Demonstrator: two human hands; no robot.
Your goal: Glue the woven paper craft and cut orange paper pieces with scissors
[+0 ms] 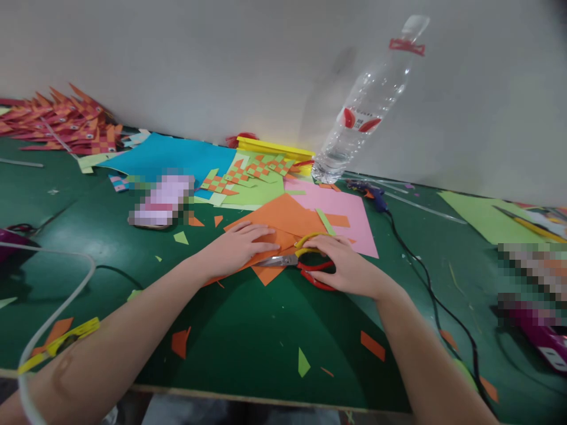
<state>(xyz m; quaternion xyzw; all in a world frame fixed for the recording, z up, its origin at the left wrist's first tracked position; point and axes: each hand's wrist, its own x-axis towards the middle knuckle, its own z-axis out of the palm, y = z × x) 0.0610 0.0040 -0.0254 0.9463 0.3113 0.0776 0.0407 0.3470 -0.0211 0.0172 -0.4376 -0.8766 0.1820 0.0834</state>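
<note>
Paper scraps (372, 345) litter the green table (248, 342) nearest you. Your left hand (237, 247) lies flat, fingers spread, on the orange paper (279, 221). Your right hand (348, 265) grips the scissors (301, 264). Beyond, woven paper pieces (248, 171); farther, a nearly empty bottle (370, 103) against the wall.

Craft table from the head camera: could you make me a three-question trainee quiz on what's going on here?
1. Multiple choice: what does the right hand rest on? A) scissors B) a glue gun C) a pencil
2. True or false: the left hand lies flat on the orange paper.
3. Fill in: the clear plastic bottle stands by the ____ behind the green table.

Key: 1. A. The hand covers the red and yellow handles. 2. True. 3. Wall.
</note>
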